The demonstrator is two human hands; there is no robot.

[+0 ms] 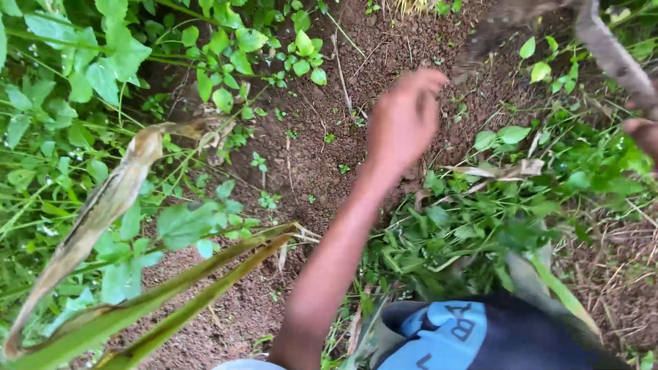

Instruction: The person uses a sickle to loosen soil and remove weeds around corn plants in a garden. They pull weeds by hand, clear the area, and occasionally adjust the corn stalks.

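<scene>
My left hand (404,120) reaches out over bare brown soil (308,144), blurred by motion, fingers loosely spread and pointing away, with nothing visible in it. At the right edge, only part of my right hand (643,133) shows, wrapped around a grey wooden handle (610,51). The handle slants up to the left, toward a blurred dark tool head (497,24) over the soil at the top. A heap of cut green weeds (466,233) lies just right of my left forearm.
Leafy green plants (103,68) crowd the left side and top. A dry brown curled leaf (103,205) and long green stalks (192,288) hang close to the camera at lower left. Blue and dark clothing (473,336) fills the bottom.
</scene>
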